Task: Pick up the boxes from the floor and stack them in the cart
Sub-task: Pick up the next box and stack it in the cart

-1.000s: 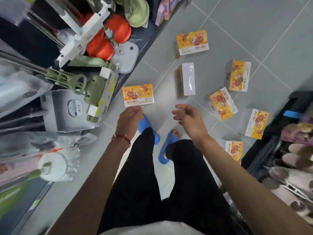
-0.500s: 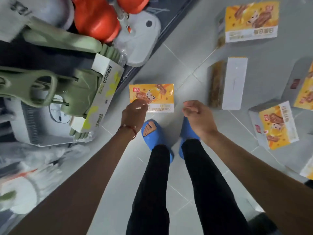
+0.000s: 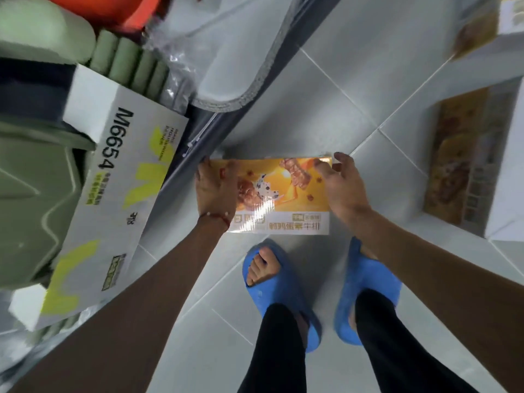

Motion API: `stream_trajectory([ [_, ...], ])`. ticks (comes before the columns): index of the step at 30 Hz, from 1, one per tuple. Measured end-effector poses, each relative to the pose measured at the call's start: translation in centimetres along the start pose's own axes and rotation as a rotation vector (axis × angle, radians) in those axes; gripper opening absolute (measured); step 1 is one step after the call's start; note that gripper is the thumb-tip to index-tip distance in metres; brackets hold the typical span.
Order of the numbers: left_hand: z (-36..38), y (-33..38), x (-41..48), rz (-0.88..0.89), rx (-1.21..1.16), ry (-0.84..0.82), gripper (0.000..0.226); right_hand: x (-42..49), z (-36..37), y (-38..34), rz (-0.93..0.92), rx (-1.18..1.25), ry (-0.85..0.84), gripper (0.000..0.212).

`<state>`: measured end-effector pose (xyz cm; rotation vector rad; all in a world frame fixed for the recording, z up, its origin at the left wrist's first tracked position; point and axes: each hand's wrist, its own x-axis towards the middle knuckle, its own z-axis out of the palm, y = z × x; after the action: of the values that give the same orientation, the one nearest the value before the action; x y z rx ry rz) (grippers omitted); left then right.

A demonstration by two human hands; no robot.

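A yellow box (image 3: 280,194) with a spotted dog and snack bars printed on it lies flat on the grey floor tiles, just ahead of my feet. My left hand (image 3: 217,188) covers its left end, with the fingers reaching over the far edge. On the right end, my right hand (image 3: 338,185) has its thumb on the top face and its fingers round the far right corner. A second box (image 3: 470,163) lies on its side at the right, and part of a third box (image 3: 479,26) shows at the top right. The cart is out of view.
A low shelf edge (image 3: 226,117) runs diagonally right beside the box's left end. It holds a white carton marked M6654 (image 3: 113,199), green mop parts (image 3: 34,177) and plastic-wrapped goods. My feet in blue slippers (image 3: 280,290) stand just behind the box.
I have bent much lower and the view has closed in on the box. Both hands have moved forward from its near edge onto its two ends.
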<state>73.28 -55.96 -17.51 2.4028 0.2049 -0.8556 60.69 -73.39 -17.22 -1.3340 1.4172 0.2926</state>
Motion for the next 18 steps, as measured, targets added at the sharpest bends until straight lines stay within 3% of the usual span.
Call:
stream_trajectory([
  [2,0.8,0.1,0.6,-0.063,-0.095,0.045,0.067,1.1,0.9,0.4,0.049,0.039,-0.026,0.03],
  [7,0.8,0.5,1.4,-0.379,-0.294,0.115,0.04,1.3,2.0,0.5,0.059,0.063,-0.113,0.083],
  [11,-0.2,-1.9,-1.1,-0.437,-0.464,0.133,0.037,-0.6,1.3,0.5,0.029,0.123,-0.204,0.048],
  [18,-3.7,0.7,-7.7,-0.422,-0.694,-0.006,0.043,-7.7,-2.9,0.3,0.008,0.166,-0.222,0.071],
])
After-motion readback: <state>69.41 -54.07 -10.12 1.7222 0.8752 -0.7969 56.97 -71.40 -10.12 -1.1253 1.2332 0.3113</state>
